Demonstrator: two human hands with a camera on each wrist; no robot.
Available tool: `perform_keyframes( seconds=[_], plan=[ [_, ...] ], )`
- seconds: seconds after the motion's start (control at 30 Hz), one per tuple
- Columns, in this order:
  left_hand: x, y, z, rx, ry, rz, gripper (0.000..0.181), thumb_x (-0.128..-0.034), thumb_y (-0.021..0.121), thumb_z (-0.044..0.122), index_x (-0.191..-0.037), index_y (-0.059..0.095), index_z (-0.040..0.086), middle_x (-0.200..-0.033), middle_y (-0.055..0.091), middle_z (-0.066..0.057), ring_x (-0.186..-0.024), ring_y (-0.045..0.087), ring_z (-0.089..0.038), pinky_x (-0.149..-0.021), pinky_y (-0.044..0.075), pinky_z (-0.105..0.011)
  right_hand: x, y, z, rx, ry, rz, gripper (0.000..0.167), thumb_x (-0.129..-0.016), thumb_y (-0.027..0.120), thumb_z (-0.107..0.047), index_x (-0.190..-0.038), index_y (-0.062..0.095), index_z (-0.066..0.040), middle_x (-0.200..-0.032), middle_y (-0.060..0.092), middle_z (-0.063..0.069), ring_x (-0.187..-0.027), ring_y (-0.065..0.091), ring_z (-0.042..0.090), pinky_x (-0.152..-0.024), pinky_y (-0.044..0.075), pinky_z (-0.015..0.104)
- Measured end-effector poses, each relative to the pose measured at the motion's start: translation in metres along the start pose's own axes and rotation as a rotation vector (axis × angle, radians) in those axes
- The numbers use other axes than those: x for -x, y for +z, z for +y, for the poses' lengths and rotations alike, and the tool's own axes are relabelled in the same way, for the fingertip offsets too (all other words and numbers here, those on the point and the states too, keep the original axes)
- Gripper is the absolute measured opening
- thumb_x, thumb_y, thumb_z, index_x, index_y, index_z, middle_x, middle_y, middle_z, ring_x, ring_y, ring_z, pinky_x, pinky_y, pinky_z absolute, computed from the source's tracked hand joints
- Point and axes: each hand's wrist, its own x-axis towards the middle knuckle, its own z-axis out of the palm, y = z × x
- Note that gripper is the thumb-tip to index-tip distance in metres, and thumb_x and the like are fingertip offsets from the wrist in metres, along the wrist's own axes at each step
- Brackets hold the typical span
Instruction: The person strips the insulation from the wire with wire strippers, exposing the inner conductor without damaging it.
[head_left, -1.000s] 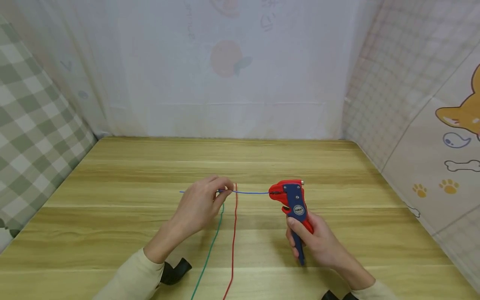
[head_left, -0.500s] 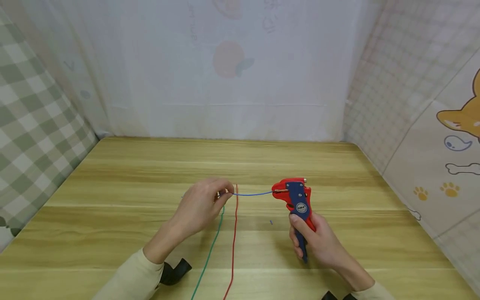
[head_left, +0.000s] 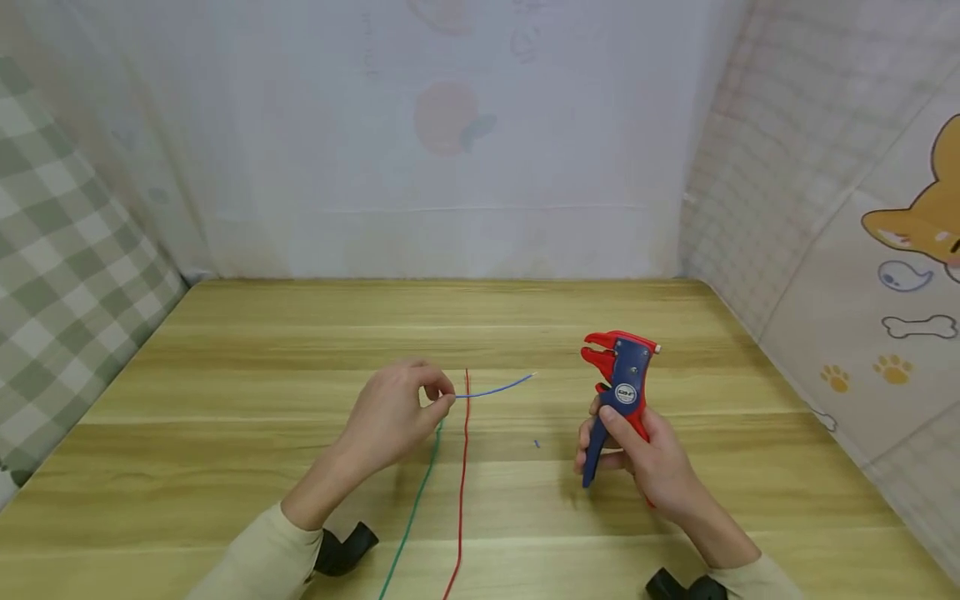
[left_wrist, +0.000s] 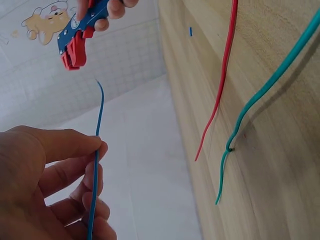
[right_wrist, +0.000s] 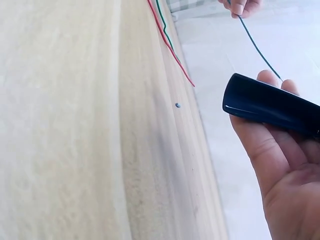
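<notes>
Between thumb and forefinger my left hand [head_left: 393, 417] pinches a blue wire [head_left: 495, 390], whose right end points up and shows a pale bare tip. In the left wrist view the blue wire [left_wrist: 100, 117] runs down across the fingers. My right hand [head_left: 652, 458] holds a red and blue wire stripper [head_left: 626, 375] by its handles, its jaws parted and apart from the wire. The right wrist view shows one dark handle [right_wrist: 270, 102] lying across the fingers. A small blue piece [head_left: 536, 444] lies on the table between the hands.
A red wire [head_left: 463, 467] and a green wire [head_left: 416, 508] lie on the wooden table [head_left: 262, 333], running toward the near edge. Curtain-like cloth stands behind and at both sides. Black bands hang by both wrists.
The wire stripper has moved right and up, off the blue wire, and its jaws have parted. The wire's right end is free. The small blue piece has appeared on the table since the first frame.
</notes>
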Motion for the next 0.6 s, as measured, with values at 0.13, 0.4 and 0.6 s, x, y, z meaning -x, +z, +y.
perform_keyframes(
  seconds=[0.13,0.4,0.6],
  plan=[
    [-0.004,-0.003,-0.001,0.075,-0.016,-0.101,0.008,-0.0914,0.077,0.010,-0.085,0.080,0.015,-0.075,0.067,0.011,-0.070,0.058,-0.011,-0.070,0.046,-0.028,-0.001,-0.001,-0.001,-0.033,0.001,0.028,0.017,-0.116,0.037,-0.012,-0.123,0.051,-0.007,-0.094,0.072,0.000,-0.081,0.078,0.020,-0.076,0.065,0.044],
    [-0.013,0.002,0.011,0.424,-0.164,-0.358,0.010,-0.0940,0.073,0.015,-0.088,0.078,0.009,-0.077,0.073,0.002,-0.076,0.065,-0.014,-0.067,0.047,-0.026,-0.001,0.000,-0.006,-0.028,0.009,0.034,0.016,-0.116,0.038,-0.013,-0.123,0.051,-0.007,-0.095,0.073,0.001,-0.081,0.078,0.020,-0.076,0.065,0.042],
    [-0.013,0.030,0.018,0.637,-0.257,-0.496,0.012,-0.0962,0.071,0.011,-0.092,0.076,0.000,-0.074,0.074,-0.001,-0.069,0.062,-0.014,-0.063,0.047,-0.023,0.001,0.001,-0.002,-0.015,0.024,0.035,0.016,-0.116,0.039,-0.013,-0.124,0.052,-0.007,-0.096,0.073,0.003,-0.082,0.078,0.022,-0.076,0.065,0.040]
  ],
)
